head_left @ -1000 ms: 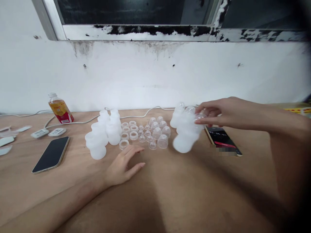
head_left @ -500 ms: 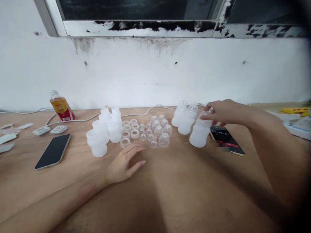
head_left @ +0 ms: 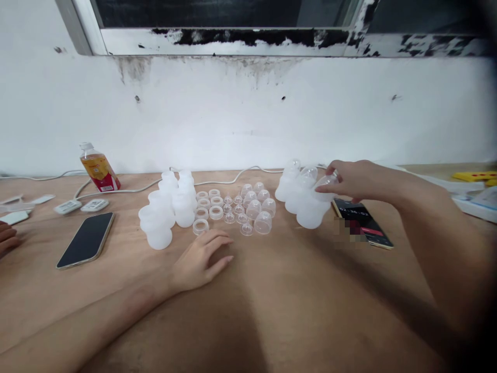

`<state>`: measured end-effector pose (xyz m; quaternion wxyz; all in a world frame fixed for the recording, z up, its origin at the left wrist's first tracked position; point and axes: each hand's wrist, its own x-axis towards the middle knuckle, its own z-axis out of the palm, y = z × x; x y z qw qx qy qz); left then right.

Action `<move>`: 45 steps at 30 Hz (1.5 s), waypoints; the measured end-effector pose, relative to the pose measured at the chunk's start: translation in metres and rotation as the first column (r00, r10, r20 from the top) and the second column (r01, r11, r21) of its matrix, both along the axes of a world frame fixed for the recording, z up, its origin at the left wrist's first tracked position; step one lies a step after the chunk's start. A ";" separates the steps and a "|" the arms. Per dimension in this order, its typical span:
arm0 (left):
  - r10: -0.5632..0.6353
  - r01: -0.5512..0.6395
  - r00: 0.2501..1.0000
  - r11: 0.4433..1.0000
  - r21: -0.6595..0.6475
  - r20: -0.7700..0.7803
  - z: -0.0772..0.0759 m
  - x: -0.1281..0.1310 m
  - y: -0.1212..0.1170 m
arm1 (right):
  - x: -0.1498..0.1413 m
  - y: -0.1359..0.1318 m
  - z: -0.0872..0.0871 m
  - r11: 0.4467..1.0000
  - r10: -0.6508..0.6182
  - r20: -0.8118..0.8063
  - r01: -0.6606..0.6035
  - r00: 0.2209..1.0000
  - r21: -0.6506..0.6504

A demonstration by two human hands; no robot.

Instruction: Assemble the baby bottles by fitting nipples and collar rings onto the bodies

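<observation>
My right hand (head_left: 355,178) grips the clear domed cap of a frosted baby bottle (head_left: 311,213), whose top leans right. Two more capped bottles (head_left: 286,187) stand close behind and left of it, partly covered by it. My left hand (head_left: 202,259) rests on the table with fingers apart and holds nothing, just in front of a white collar ring (head_left: 201,227). Beyond it lie several rings, several small clear teats (head_left: 246,229) and several clear domed caps (head_left: 263,223) in rows. Several open frosted bottle bodies (head_left: 159,235) stand left of the rings.
A dark phone (head_left: 86,240) lies at left, and another phone (head_left: 365,223) showing a timer lies under my right forearm. A drink bottle (head_left: 100,168), white tags (head_left: 94,205) and a white cable (head_left: 233,178) are near the wall. Another person's hand (head_left: 8,237) shows at the left edge.
My right hand has shifted the bottle left and back against the other capped ones, tilting it. Another person's hand has appeared at the left edge. My left hand stays put.
</observation>
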<state>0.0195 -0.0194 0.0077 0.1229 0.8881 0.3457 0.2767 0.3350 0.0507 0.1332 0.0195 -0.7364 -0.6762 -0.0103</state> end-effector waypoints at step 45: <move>-0.103 0.054 0.896 0.991 -0.123 -0.433 0.004 -0.019 0.004 | -0.129 -0.066 -0.139 0.613 0.787 -0.175 -0.780 0.591 0.125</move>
